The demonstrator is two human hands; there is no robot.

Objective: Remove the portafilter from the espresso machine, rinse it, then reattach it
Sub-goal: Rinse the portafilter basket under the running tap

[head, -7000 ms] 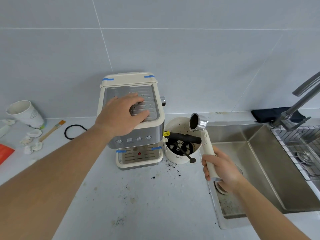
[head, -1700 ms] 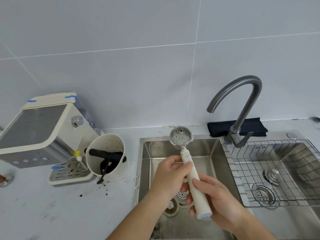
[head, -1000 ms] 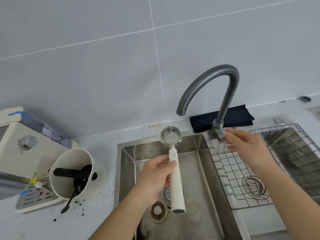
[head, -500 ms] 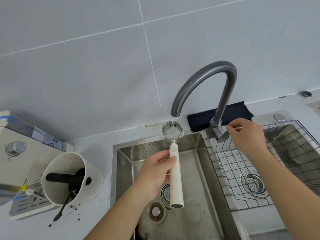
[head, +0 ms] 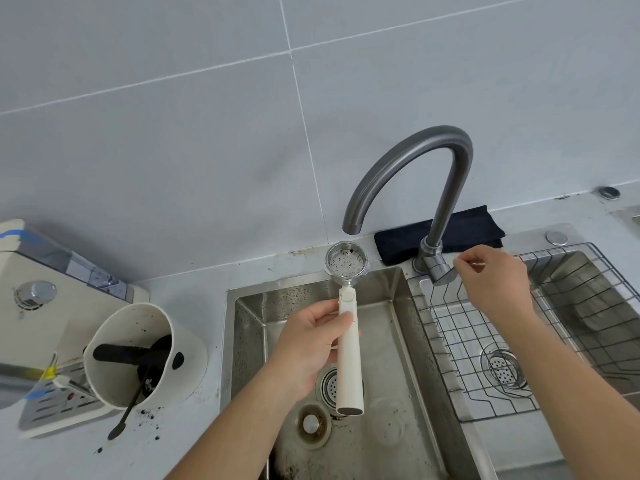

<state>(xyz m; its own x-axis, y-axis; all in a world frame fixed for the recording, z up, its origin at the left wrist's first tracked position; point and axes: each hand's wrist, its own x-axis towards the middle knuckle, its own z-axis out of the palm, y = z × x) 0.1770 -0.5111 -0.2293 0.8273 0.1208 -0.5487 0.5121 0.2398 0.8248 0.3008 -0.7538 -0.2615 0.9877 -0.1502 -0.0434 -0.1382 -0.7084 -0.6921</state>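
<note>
My left hand (head: 308,344) grips the white handle of the portafilter (head: 348,344) over the left sink basin (head: 388,334). Its metal basket, speckled with dark coffee grounds, faces up just below the spout of the grey arched faucet (head: 412,161). No water is running from the spout. My right hand (head: 491,275) is at the faucet's base, with thumb and fingers pinched on the thin lever handle. The cream espresso machine (head: 45,317) stands at the left edge, partly cut off.
A white knock box (head: 138,355) with a black bar and a dark spoon stands beside the machine, with grounds spilled on the counter. A wire rack (head: 519,341) lies in the right basin. A dark cloth (head: 460,230) is folded behind the faucet.
The portafilter passed from my right hand to my left. My right hand went to the faucet's lever and holds it. The basket has stayed under the spout.
</note>
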